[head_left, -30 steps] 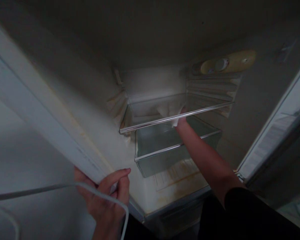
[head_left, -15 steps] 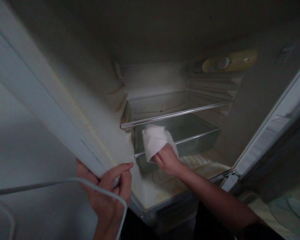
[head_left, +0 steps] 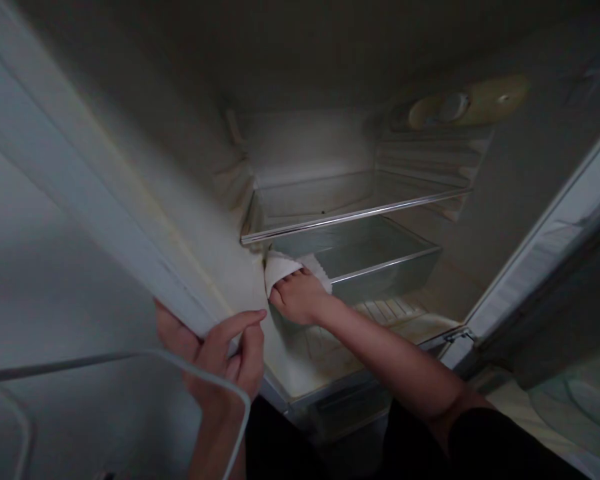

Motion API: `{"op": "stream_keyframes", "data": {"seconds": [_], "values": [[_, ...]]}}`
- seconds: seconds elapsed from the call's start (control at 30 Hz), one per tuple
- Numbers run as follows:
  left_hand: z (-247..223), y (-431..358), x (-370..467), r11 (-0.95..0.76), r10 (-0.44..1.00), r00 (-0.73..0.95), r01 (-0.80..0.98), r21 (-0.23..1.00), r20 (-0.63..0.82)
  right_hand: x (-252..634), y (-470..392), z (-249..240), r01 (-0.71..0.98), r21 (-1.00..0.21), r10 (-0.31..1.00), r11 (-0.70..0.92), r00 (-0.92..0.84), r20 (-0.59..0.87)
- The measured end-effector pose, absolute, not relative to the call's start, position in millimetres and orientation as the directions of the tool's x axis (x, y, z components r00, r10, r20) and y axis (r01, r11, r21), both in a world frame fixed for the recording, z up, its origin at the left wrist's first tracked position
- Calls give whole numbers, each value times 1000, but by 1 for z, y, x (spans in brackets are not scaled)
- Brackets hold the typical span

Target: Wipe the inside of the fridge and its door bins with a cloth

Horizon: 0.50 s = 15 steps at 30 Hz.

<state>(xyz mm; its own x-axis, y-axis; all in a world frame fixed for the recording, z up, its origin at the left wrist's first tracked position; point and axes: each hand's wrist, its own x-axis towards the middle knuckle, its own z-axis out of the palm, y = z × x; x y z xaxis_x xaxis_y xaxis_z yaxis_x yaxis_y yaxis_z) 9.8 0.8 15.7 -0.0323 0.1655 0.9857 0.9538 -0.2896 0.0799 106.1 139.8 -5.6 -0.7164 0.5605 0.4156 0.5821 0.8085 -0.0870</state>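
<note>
My right hand [head_left: 300, 297] reaches into an open refrigerator and holds a white cloth [head_left: 281, 268]. The cloth lies against the left end of the lower glass shelf [head_left: 375, 247], close to the inner left wall; my palm and part of the shelf's front edge behind it are hidden. My left hand [head_left: 225, 353] is closed around the front edge of the refrigerator's left wall [head_left: 180, 267], with thumb and fingers on either side. Just above the right hand is the upper glass shelf [head_left: 340, 217] with its shiny front strip.
A pale cord [head_left: 195, 373] loops in front of my left wrist. A yellowed control panel with a round dial [head_left: 454, 107] is on the right inner wall. The ribbed, stained refrigerator floor [head_left: 325, 353] lies below. The door hinge [head_left: 463, 333] is at lower right.
My right hand and the cloth have moved left along the lower shelf to its left end. The left hand keeps its hold on the edge. The view has shifted slightly.
</note>
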Motion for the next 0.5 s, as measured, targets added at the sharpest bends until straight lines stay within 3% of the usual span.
{"op": "stream_keyframes", "data": {"seconds": [0.13,0.27,0.5], "values": [[17,1,11,-313,173,-21,947,75,985,126,119,-42,531,23,418,847,-693,587],[14,1,11,-255,206,-101,955,153,973,138,116,-71,501,98,309,860,-663,682],[11,0,11,-245,217,-131,952,184,967,117,136,-71,560,50,345,827,-575,742]]}}
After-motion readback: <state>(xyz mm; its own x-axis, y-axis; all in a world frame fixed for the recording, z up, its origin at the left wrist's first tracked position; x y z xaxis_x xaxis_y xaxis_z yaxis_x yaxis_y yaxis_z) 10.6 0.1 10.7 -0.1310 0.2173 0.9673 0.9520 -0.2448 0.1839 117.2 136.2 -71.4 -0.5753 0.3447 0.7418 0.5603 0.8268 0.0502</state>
